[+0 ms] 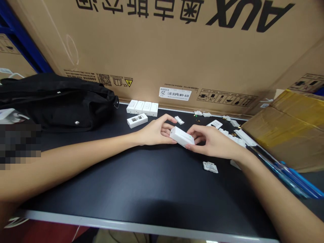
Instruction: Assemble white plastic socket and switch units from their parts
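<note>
A small white rectangular plastic device (181, 135) with a green spot on its top is held just above the black table, tilted down to the right. My right hand (211, 140) grips its right end between thumb and fingers. At the other end, my left hand (157, 130) is closed on the device with the thumb below and the lower fingers behind; its index finger arches over, apart from it. Just beyond that fingertip lies a small white plastic piece (179, 120). Another white piece (210, 167) rests on the table nearer me, below my right hand.
Several white devices (142, 107) stand in a row at the back, with a white casing with openings (137, 120) before them. White parts (233, 136) lie scattered at right beside blue pens (298, 180). A black bag (58, 101) sits left; cardboard boxes (162, 50) border the back and right.
</note>
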`<state>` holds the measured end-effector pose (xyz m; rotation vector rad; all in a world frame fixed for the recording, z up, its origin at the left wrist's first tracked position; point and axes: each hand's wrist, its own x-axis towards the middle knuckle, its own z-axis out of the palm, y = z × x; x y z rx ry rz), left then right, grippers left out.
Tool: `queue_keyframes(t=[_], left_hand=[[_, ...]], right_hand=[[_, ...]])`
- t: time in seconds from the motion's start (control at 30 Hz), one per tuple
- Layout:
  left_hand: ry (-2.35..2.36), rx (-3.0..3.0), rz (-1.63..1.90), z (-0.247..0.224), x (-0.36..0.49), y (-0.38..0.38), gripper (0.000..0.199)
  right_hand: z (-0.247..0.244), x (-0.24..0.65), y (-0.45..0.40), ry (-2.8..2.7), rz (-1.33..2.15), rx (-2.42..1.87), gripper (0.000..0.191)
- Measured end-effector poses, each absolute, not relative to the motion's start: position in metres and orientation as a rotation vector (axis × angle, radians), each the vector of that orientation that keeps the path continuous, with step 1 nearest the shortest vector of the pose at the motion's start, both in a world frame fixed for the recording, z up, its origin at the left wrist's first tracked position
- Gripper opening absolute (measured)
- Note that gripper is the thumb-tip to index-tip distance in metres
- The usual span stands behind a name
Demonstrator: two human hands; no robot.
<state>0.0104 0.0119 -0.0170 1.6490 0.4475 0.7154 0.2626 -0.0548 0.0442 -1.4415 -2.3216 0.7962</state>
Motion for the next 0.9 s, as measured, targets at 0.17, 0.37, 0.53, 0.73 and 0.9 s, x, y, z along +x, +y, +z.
queue_keyframes(t=[0.17,0.37,0.53,0.73,0.9], left_hand=[[0.433,1.609,0.712,-0.017,0.010,0.013,0.066],[0.414,1.584,0.699,-0.014,0.009,0.012,0.065],[0.403,1.561,0.709,-0.015,0.009,0.012,0.066],[0.360,1.577,0.691,-0.015,0.009,0.012,0.064],[0.349,1.664,0.670,-0.012,0.009,0.006,0.063]], right_hand=[[0.040,0.262,-0.052,-2.304,0.797,-1.428,0.027],[0.040,0.263,-0.052,-2.310,0.802,-1.434,0.027],[0.041,0.263,-0.052,-2.352,0.747,-1.428,0.025],[0.040,0.258,-0.053,-2.506,0.578,-1.327,0.018],[0.032,0.253,-0.052,-2.522,0.553,-1.255,0.020]])
